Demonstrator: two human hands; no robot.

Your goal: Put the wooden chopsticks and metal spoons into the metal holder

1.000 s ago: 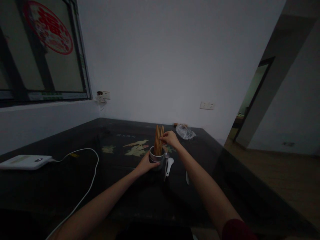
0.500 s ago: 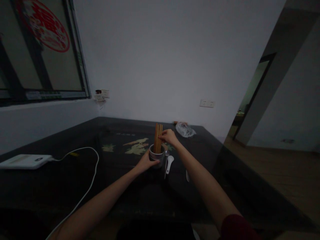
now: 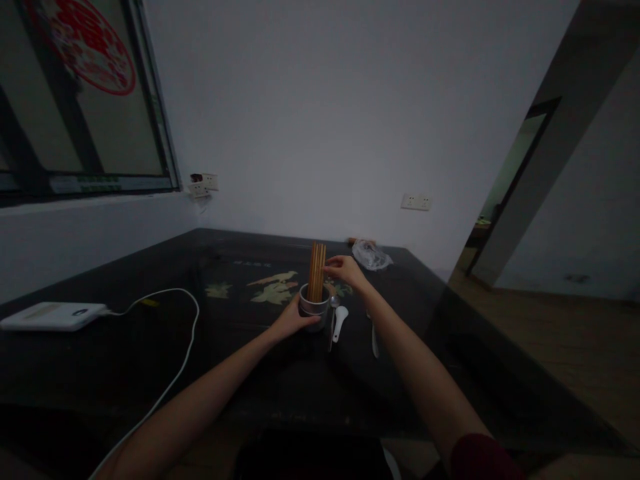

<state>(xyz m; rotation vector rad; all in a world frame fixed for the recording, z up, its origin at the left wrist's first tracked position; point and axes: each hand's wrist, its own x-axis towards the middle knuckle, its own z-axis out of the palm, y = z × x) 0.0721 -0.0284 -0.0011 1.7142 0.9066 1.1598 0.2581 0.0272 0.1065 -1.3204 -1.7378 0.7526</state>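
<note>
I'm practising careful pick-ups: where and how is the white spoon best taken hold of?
Probably by the handle of the white spoon, pinched across its width from above, on the near side. The narrow handle points toward the person, while the metal spoon and cup lie to its left.

Chopsticks in cup, spoons just right of it, plastic bag behind to right, corded device far left
</note>
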